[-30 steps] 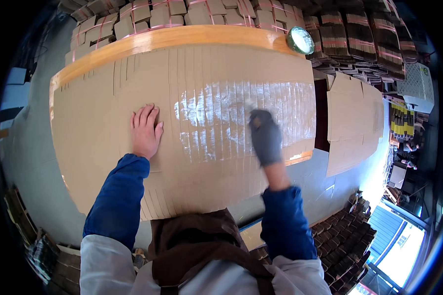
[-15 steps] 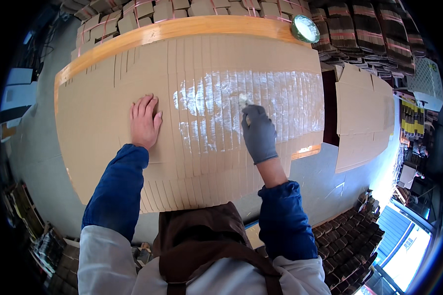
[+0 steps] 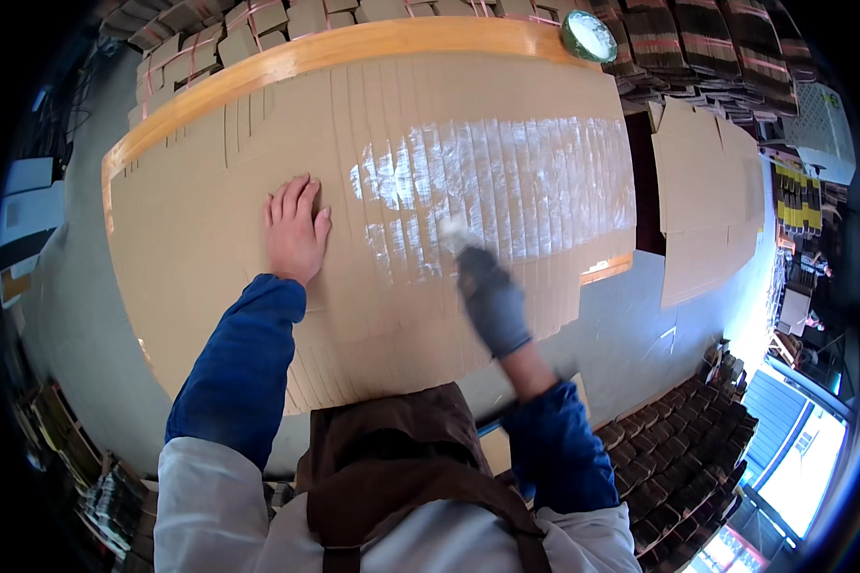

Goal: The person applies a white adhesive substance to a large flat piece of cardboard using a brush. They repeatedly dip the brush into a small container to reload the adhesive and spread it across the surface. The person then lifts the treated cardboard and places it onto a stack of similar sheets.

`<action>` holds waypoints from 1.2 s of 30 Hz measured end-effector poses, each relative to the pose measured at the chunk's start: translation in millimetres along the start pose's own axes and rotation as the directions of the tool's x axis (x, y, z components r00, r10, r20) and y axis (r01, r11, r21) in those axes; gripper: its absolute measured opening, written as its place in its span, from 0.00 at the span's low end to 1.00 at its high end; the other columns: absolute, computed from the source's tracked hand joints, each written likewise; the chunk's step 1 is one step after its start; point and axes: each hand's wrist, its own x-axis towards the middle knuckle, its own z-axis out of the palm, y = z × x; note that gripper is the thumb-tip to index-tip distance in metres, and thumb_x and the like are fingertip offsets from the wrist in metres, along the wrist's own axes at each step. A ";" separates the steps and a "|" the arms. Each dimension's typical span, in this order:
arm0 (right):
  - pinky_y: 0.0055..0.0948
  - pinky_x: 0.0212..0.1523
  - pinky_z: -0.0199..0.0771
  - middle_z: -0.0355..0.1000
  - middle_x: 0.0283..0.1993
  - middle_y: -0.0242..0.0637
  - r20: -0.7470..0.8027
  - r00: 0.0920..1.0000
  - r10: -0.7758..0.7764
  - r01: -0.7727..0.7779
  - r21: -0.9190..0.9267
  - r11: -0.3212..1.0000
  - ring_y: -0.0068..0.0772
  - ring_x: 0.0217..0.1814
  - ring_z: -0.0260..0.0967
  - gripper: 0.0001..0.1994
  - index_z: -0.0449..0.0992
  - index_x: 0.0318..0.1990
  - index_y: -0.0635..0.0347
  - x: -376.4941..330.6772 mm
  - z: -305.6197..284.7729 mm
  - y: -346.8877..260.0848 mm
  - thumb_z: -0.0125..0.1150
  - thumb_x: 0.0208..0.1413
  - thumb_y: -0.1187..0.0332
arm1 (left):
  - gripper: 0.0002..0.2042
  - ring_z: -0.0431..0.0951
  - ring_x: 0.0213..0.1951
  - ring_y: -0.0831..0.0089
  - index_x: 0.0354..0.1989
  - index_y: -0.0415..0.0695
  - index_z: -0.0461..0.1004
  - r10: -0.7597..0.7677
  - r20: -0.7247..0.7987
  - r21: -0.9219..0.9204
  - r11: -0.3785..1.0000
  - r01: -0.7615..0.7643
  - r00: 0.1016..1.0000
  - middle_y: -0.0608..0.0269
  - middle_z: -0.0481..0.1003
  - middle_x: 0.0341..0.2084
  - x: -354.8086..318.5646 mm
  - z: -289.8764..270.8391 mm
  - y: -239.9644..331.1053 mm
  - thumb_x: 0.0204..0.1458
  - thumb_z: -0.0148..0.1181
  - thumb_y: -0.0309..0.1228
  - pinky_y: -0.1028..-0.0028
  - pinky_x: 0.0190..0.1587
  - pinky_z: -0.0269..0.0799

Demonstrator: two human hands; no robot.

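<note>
Brown cardboard sheets (image 3: 220,210) lie on a wooden table (image 3: 373,43), their edges overlapping in narrow rows. A shiny, wet-looking white paste (image 3: 516,172) coats the middle and right of these rows. My bare left hand (image 3: 296,234) rests flat on the cardboard, left of the coated patch, fingers stretched out. In a grey glove, my right hand (image 3: 492,301) is closed on a small brush (image 3: 455,231) with a whitish tip, at the lower part of the patch. Motion blurs the brush, and the glove hides its handle.
A green bowl (image 3: 588,38) of white paste stands at the table's far right corner. Another cardboard sheet (image 3: 707,181) lies beyond a dark gap on the right. Bundled cardboard stacks (image 3: 678,43) line the back; more dark stacks (image 3: 678,458) sit at lower right.
My right hand has swept the brush left and toward me across the coated rows. My left hand stays flat on the cardboard. The whole view has shifted slightly.
</note>
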 end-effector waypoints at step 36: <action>0.42 0.47 0.75 0.73 0.53 0.37 0.117 0.993 0.020 0.008 -0.232 0.973 0.45 0.50 0.71 0.07 0.77 0.40 0.57 -51.7 -33.0 -0.1 0.55 0.55 0.71 | 0.21 0.58 0.65 0.58 0.60 0.46 0.64 0.031 -0.030 -0.027 0.999 -0.032 0.999 0.61 0.63 0.62 -2.5 7.8 -7.4 0.58 0.52 0.34 0.51 0.68 0.45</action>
